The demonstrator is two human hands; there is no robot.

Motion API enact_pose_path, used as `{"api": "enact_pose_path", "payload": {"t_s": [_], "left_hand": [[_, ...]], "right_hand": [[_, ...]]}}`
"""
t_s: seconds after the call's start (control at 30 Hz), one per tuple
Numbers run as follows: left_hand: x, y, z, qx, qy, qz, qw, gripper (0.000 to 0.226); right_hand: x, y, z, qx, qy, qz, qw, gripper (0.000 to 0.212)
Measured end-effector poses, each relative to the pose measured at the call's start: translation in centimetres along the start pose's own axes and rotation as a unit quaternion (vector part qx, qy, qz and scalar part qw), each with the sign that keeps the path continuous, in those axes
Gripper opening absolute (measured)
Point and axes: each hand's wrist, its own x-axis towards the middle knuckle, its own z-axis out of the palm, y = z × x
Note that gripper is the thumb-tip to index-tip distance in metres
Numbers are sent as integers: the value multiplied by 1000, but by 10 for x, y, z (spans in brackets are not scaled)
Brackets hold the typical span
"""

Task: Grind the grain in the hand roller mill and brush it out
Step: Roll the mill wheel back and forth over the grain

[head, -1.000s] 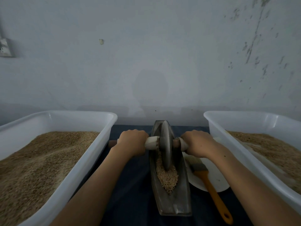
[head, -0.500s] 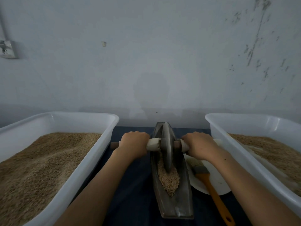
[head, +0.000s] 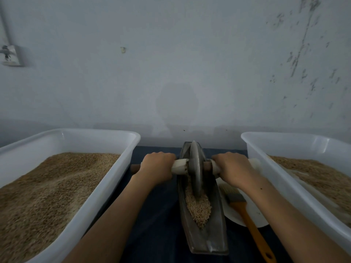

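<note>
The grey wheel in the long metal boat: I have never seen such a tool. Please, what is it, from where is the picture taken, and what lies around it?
The camera sits on the person's head and looks down at the hands. The metal trough holds grain, and the wheel stands in it to crush the grain. The left hand and right hand each grip one end of the wheel's axle handle. On either side stands a white tub and another white tub, both with grain. Right of the trough, a brush lies on a white plate.

Single head-worn view, facing forward and down (wide-angle), close over the table, wall beyond
</note>
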Motion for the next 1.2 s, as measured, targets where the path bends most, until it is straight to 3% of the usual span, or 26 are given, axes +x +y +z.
{"api": "enact_pose_path", "payload": {"t_s": [0.27,0.57,0.97,1.07,1.2], "left_hand": [[0,0,-1,10,5,-1,1000,28],[0,2,-10,2,-104,14,994,41],[-2,2,3,21,43,-10,999,22],[-2,3,2,25,37,-16,999,23],[0,5,-4,33,-23,-14,999,30]], "right_hand": [[0,2,4,-3,13,-1,1000,9],[2,7,-8,24,-131,-11,991,13],[2,3,10,-5,45,-15,999,11],[1,4,12,7,62,-15,998,12],[2,5,7,15,8,-4,1000,10]]}}
